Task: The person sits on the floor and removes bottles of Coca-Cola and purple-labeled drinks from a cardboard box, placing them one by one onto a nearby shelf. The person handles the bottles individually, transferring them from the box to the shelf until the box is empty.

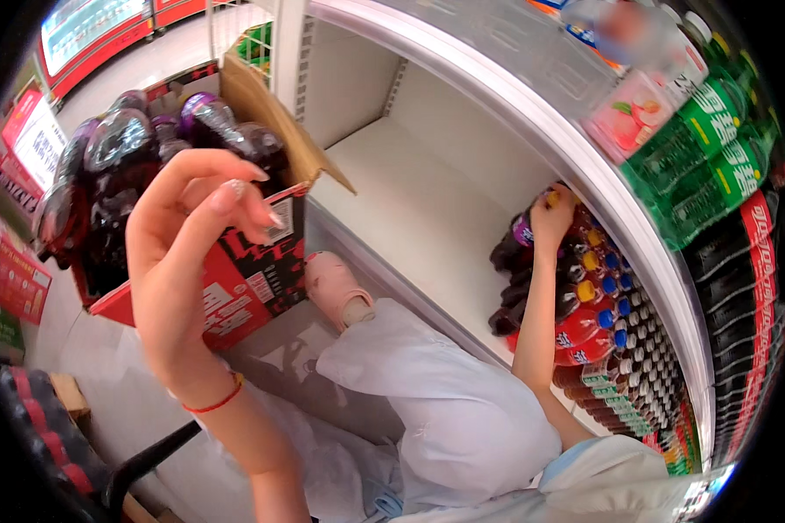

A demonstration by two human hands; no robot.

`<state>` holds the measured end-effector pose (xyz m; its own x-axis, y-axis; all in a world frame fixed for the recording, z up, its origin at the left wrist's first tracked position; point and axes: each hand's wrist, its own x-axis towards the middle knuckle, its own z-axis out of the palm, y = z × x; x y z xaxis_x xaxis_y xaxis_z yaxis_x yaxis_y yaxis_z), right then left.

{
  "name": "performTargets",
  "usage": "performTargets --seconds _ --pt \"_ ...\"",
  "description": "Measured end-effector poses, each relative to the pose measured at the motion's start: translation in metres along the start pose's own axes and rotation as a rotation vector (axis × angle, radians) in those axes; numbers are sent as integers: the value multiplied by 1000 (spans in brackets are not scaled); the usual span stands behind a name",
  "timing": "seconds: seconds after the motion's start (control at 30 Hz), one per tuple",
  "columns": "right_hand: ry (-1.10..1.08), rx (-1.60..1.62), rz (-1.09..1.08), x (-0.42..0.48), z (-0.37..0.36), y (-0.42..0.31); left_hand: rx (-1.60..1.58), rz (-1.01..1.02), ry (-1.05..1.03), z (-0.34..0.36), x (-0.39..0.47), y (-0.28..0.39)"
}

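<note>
My left hand (pixel 196 222) is raised in front of a red and black cardboard box (pixel 235 320), its fingers curled and apart with nothing seen between them. Large bottles of dark drink (pixel 121 147) with purple labels stand in the box. Farther right, my right hand (pixel 553 216) grips the yellow cap of a dark drink bottle (pixel 522 229) with a purple label. That bottle is on the white lower shelf (pixel 425 176), beside other dark bottles. Bottles of red drink (pixel 582 333) with blue caps are next to them.
An upper shelf edge (pixel 536 124) curves above my right arm. Green soda bottles (pixel 700 157) and shrink-wrapped dark bottles (pixel 726 294) are on the upper shelf. A box flap (pixel 288 124) juts towards the lower shelf. My foot in a pink clog (pixel 333 281) is by the shelf base.
</note>
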<state>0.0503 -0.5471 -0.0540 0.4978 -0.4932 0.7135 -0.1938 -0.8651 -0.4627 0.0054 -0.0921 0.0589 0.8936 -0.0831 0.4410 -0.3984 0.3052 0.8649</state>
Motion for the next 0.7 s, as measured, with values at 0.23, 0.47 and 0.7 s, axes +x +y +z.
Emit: performTargets --seconds 0.23,0.47,0.7 --pt "195 46 -19 -17 33 7 -66 24 -54 -6 2 -3" --pt "-481 506 -125 -27 20 -26 -136 -55 -250 -13 -1 0" --pt "-885 1178 -196 -40 -63 -184 430 -176 -737 -11 -6 -6"
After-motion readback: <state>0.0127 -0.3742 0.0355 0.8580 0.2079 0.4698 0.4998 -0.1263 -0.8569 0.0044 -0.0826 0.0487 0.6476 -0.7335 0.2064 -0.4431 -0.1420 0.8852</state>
